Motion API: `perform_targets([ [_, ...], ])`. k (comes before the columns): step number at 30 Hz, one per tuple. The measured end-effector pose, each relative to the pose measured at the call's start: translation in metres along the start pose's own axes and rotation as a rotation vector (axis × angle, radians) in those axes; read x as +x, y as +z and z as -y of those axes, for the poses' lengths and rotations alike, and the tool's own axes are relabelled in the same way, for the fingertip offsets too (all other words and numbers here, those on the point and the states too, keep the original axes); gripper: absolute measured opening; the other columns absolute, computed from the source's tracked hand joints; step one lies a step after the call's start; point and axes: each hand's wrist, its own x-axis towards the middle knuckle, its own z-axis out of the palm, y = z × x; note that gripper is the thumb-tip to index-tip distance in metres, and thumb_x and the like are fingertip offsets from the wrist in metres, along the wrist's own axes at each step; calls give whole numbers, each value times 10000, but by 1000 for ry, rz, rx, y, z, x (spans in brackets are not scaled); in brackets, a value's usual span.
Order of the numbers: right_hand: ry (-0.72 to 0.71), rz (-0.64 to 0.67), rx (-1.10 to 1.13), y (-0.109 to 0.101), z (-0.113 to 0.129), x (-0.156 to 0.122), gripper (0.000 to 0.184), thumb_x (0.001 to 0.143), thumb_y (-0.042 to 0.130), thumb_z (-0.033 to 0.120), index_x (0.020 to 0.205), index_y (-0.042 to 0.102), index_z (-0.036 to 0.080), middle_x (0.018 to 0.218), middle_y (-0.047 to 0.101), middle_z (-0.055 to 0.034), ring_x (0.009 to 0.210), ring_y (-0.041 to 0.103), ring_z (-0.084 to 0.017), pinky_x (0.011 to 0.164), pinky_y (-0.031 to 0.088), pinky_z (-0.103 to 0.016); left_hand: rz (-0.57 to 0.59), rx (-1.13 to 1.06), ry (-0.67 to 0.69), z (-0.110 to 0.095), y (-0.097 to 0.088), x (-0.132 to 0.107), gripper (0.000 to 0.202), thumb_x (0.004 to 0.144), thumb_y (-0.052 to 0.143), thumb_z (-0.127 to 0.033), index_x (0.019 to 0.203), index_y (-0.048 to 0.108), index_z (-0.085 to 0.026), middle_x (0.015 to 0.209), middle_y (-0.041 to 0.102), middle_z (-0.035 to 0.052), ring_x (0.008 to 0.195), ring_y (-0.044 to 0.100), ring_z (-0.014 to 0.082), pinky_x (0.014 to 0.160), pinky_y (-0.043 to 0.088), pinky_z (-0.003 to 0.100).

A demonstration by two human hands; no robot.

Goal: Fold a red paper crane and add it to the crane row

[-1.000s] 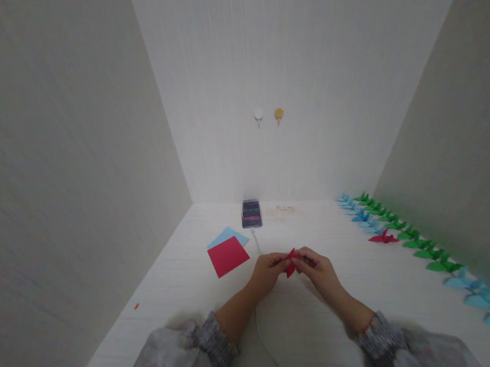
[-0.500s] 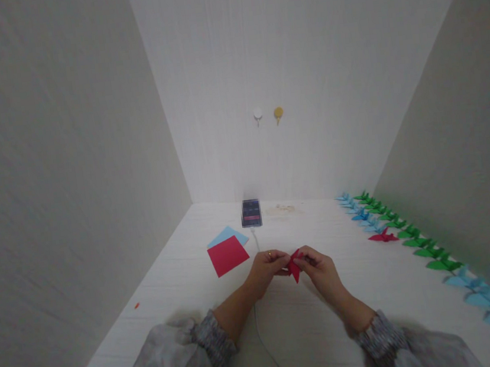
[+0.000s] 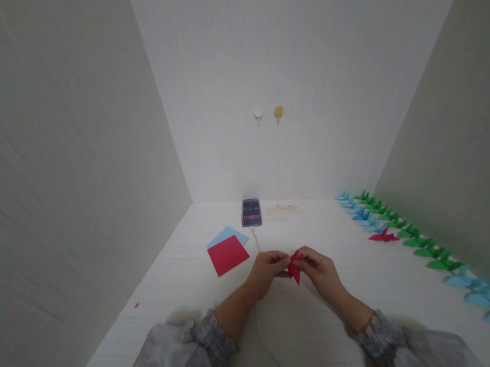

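Between my two hands is a red origami paper crane (image 3: 295, 271), partly folded, with one point hanging downward. My left hand (image 3: 270, 270) pinches its left side with thumb and fingers; a ring shows on one finger. On the other side, my right hand (image 3: 318, 265) is closed on its upper right part, fingertips close to those of the left. My fingers cover much of the paper. A flat red paper sheet (image 3: 228, 256) lies left of my hands, overlapping a light blue sheet (image 3: 228, 233).
A phone (image 3: 251, 213) with a white cable (image 3: 264, 339) rests by the back wall. Rows of green paper cranes (image 3: 417, 242) and blue paper cranes (image 3: 487, 299) line the right side, with one red crane (image 3: 384, 237) beside them. A small red scrap (image 3: 136, 305) lies at left.
Both hands keep hold of the red paper in nearly the same place. Its lower point has shifted very slightly, and my right fingers have moved a little closer over it.
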Motion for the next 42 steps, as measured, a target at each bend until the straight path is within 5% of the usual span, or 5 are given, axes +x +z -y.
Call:
perform_targets([
  [42, 116, -42, 128, 7, 6, 1, 177, 729, 551, 320, 635, 555, 171, 572, 517, 10, 553, 473, -114, 526, 380, -225, -52, 90, 111, -1, 2, -1, 238, 586, 660, -288, 745, 627, -113, 655, 633, 37, 582, 557, 122, 573, 458, 262],
])
